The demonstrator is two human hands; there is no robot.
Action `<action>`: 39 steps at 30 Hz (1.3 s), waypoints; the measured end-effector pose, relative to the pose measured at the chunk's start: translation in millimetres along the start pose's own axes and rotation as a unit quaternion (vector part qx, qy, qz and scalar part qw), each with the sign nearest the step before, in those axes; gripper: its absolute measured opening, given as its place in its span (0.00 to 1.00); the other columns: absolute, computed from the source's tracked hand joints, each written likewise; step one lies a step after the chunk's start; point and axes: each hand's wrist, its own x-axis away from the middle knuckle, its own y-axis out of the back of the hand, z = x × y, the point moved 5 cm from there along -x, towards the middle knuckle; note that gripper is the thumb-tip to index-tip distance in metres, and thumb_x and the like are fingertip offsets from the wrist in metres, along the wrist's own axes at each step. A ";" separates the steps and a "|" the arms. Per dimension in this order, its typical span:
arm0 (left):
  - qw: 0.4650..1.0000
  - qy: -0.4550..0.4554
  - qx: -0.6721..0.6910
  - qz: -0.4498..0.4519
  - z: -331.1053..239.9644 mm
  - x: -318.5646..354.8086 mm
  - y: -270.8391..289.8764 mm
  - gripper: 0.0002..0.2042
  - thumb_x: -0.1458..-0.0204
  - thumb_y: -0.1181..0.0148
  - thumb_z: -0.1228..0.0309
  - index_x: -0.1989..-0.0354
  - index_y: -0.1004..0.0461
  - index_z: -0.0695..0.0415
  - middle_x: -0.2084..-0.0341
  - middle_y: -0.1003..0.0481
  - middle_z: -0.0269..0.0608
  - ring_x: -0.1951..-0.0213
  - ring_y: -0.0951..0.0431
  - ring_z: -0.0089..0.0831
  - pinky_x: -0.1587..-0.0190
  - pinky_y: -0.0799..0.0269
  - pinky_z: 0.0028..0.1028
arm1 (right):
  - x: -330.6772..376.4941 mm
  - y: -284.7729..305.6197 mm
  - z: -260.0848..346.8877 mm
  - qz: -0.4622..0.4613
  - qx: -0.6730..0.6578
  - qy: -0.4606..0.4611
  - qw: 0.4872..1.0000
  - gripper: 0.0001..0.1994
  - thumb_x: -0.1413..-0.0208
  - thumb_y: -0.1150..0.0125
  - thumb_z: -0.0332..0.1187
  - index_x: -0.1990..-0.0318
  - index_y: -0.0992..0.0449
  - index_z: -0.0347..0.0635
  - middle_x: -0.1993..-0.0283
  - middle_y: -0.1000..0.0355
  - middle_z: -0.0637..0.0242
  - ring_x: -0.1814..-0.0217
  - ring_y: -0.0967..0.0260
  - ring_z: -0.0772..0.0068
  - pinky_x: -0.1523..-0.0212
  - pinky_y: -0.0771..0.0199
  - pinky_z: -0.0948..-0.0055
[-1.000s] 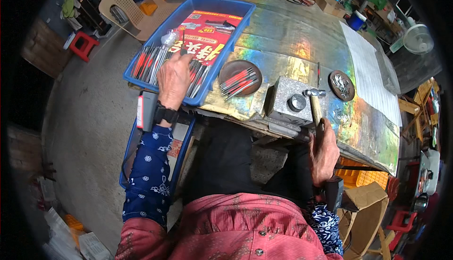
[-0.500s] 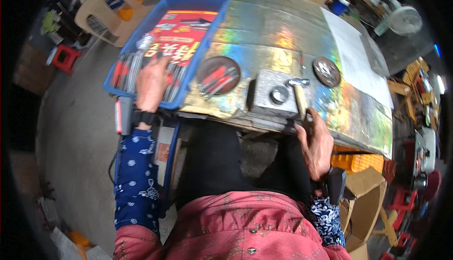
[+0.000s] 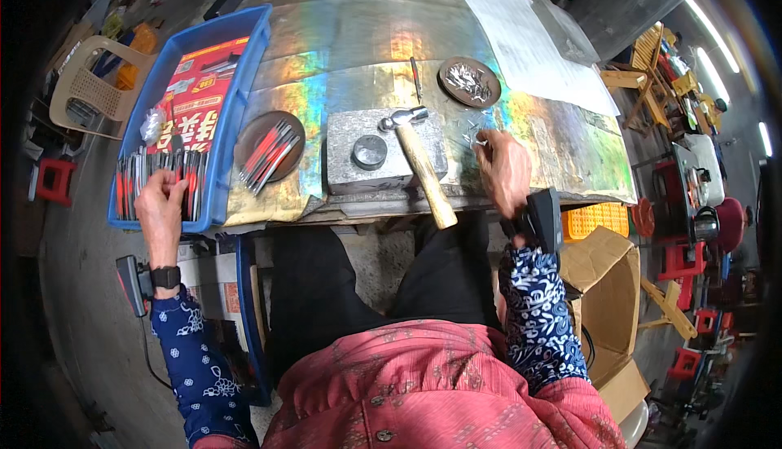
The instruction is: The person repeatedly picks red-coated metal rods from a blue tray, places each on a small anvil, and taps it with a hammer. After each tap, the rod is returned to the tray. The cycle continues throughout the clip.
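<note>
My left hand [image 3: 160,204] is over the near end of a blue plastic bin [image 3: 261,33], its thumb and fingers drawn together at a row of slim red, black and silver tools [image 3: 130,188]. What they pinch, if anything, is hidden. At the table's right side, my right hand [image 3: 505,172] has its fingertips bunched beside small loose metal pieces [image 3: 470,133]; anything in them is too small to tell. Between the hands, a hammer [image 3: 422,164] lies across a grey metal block [image 3: 346,176], its wooden handle overhanging the table edge. A round dark metal piece [image 3: 370,151] sits on the block.
Left of the block, a brown dish [image 3: 295,127] holds several slim red and silver tools. Another brown dish [image 3: 446,90] has small silver pieces. A pen-like tool [image 3: 416,78] and white sheets [image 3: 521,41] lie farther back. A cardboard box [image 3: 607,302] stands below right.
My right hand has left the hammer handle and moved to the loose metal pieces. My left hand stays at the bin's tools, now with its fingers drawn together. The view has shifted.
</note>
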 end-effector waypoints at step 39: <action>0.874 -0.044 0.466 0.134 -204.3 45.4 -80.0 0.07 0.50 0.38 0.82 0.62 0.21 0.67 0.73 0.21 0.38 0.73 0.23 0.19 0.70 0.28 0.19 | -30.8 0.2 23.7 0.003 -0.068 0.059 0.996 0.05 0.48 0.43 0.25 0.64 0.30 0.34 0.73 0.29 0.49 0.71 0.28 0.52 0.66 0.29 0.62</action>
